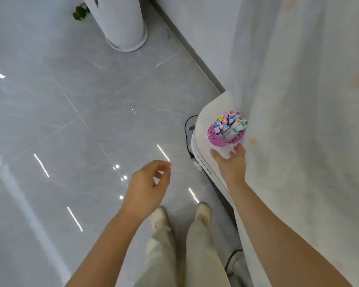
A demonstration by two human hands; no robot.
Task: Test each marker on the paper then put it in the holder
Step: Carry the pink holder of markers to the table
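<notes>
Reaching toward the pink mesh holder (216, 140), the right hand (232, 163) is held wide, thumb and fingers spread, with nothing in it. It is poised just short of the holder's near wall, seemingly so that the holder can be steadied or a marker drawn out. The markers (228, 123) are packed upright in the holder, caps up, a few leaning to the right, so the whole set is found at the rounded corner of the white bench (204, 121), close to its edge. A large white sheet (298, 100), faintly stained with colour, is draped just beside the holder; whether it is the test paper cannot be told. The left hand (147, 183) is kept over the tiled floor (71, 100), well apart from the bench, fingers loosely curled around nothing, probably left free to take a cap. No marker is judged to be under test yet.
</notes>
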